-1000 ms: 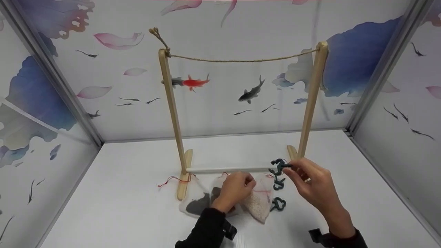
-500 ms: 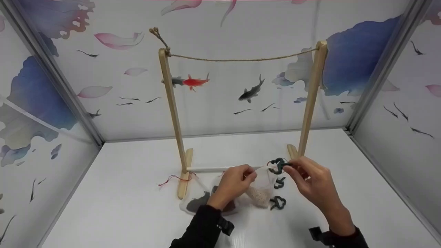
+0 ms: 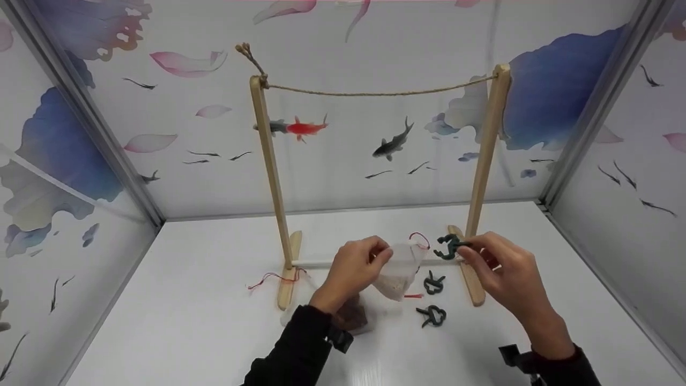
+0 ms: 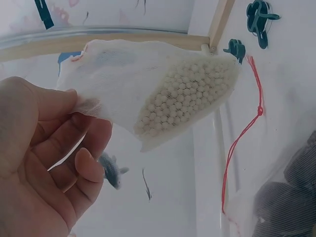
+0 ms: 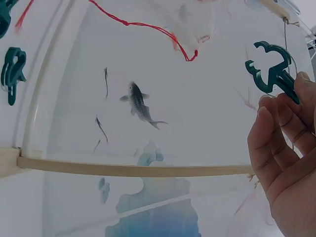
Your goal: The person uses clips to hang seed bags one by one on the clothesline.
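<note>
My left hand (image 3: 353, 271) pinches the upper edge of a sheer mesh drawstring bag (image 4: 118, 64). Small pale beads (image 4: 185, 96) fill the bag's lower end, and it hangs above the table with its red cord (image 5: 148, 28) trailing. To the right, my right hand (image 3: 506, 271) squeezes the handles of a dark green plastic clip (image 5: 271, 69) between thumb and fingers, its jaws spread apart. Clip and bag are apart. Two more green clips, a nearer one (image 3: 432, 316) and a farther one (image 3: 434, 282), lie on the table below the hands.
A wooden frame, with a left post (image 3: 270, 177) and a right post (image 3: 486, 155), carries a slack twine rope (image 3: 375, 95) across its top. A white rod (image 3: 316, 264) joins the feet. Another mesh bag with brown contents (image 3: 351, 316) lies partly behind my left arm.
My left hand has lifted the bag of beads off the table and moved slightly up and left. My right hand has shifted right and up with the clip, whose jaws now stand wider.
</note>
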`<move>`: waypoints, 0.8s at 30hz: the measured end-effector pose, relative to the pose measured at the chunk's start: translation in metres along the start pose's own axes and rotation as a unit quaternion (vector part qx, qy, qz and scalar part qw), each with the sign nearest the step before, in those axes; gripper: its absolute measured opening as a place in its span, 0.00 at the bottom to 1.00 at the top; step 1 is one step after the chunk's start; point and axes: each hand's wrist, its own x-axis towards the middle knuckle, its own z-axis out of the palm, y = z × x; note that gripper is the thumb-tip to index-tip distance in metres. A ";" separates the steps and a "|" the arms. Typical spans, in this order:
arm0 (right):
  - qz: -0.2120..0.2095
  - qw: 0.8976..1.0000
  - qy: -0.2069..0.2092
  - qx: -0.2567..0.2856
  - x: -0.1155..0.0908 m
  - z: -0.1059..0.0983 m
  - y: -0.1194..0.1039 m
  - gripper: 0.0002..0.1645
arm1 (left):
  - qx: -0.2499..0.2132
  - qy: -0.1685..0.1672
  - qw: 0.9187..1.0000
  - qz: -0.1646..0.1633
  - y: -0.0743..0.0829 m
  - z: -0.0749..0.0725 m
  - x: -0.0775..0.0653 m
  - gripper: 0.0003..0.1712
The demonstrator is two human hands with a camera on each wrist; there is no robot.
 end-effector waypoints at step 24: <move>-0.122 0.984 0.024 -0.129 0.163 -0.071 -0.013 0.08 | 0.108 0.010 0.992 0.070 0.077 -0.091 0.072 0.10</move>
